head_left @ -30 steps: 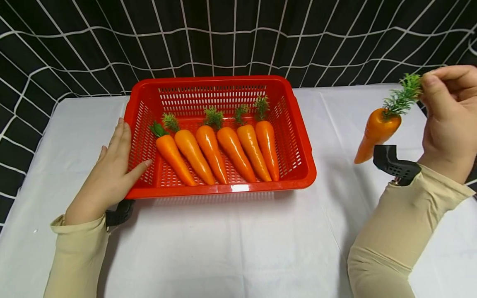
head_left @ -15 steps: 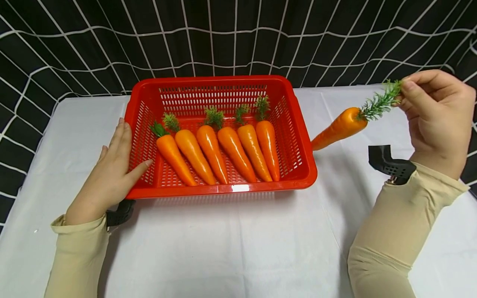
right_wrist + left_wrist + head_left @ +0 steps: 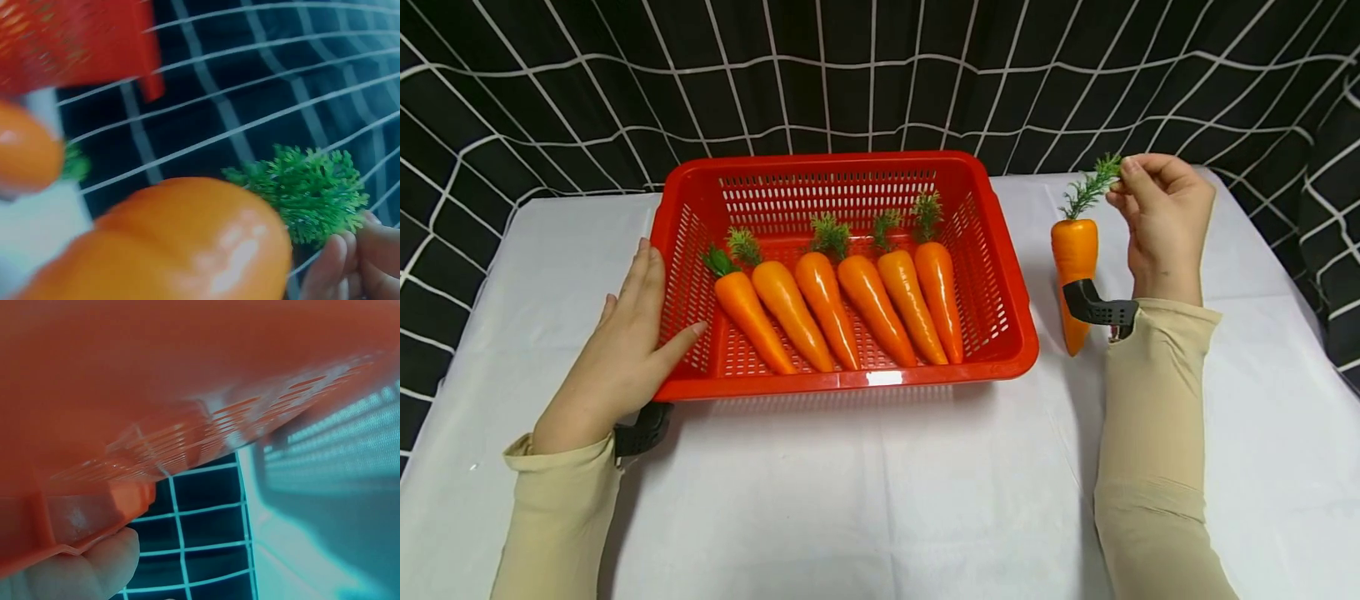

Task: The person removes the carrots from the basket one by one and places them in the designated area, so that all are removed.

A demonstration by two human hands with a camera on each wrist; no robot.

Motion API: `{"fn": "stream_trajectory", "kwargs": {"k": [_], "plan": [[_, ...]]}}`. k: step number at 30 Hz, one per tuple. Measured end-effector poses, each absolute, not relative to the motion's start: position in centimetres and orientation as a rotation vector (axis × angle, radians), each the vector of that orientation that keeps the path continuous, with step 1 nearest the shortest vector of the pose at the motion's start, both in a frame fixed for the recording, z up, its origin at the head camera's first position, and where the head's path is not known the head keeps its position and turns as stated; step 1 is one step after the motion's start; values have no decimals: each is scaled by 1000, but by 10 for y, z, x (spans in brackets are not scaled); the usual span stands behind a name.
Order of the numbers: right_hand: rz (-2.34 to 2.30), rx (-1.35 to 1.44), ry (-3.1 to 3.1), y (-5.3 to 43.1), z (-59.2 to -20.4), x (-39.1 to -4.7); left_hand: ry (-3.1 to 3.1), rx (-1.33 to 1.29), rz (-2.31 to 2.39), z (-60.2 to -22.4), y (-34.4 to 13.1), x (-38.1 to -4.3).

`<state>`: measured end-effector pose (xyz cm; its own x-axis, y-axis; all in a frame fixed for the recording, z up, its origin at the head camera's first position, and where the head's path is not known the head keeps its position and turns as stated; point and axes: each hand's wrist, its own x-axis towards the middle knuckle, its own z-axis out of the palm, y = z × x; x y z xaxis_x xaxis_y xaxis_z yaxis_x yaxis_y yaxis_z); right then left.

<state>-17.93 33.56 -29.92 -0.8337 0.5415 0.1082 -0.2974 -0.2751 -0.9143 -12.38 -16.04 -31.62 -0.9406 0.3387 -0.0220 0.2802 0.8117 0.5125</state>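
In the head view my right hand (image 3: pixel 1168 221) pinches the green leafy top of a carrot (image 3: pixel 1075 250), which hangs tip down just right of the red basket (image 3: pixel 850 382). A black wrist mount covers the carrot's middle. Up close in the right wrist view, the same carrot (image 3: pixel 206 244) has its leaves between thumb and fingers (image 3: pixel 331 265). My left hand (image 3: pixel 617 342) rests along the basket's left side, fingers straight, thumb over the rim. Several carrots (image 3: pixel 872 308) lie side by side inside the basket, leaves toward the back.
White cloth (image 3: pixel 820 500) covers the table. A black curtain with white grid lines (image 3: pixel 850 75) stands behind and at both sides. In the right wrist view, a second orange rounded shape (image 3: pixel 25 150) appears at the left; which carrot it is, I cannot tell.
My right hand has moved left toward the basket with the carrot, which swung toward the basket and now hangs nearly upright. The left hand and basket stay put.
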Motion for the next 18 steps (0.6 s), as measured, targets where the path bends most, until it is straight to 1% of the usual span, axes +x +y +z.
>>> {"fn": "stream_trajectory", "kwargs": {"k": [5, 10, 14, 18], "plan": [[2153, -439, -1481, 349, -331, -191, 2879, 505, 792, -317, -160, -124], [2075, -636, -1757, 367, -354, -186, 2872, 525, 799, -318, -160, -125], [2041, -680, -2020, 385, -355, -178, 2870, 519, 802, -318, -161, -126], [1920, -631, -2570, 410, -349, -164, 2870, 521, 809, -318, -162, -125]]}}
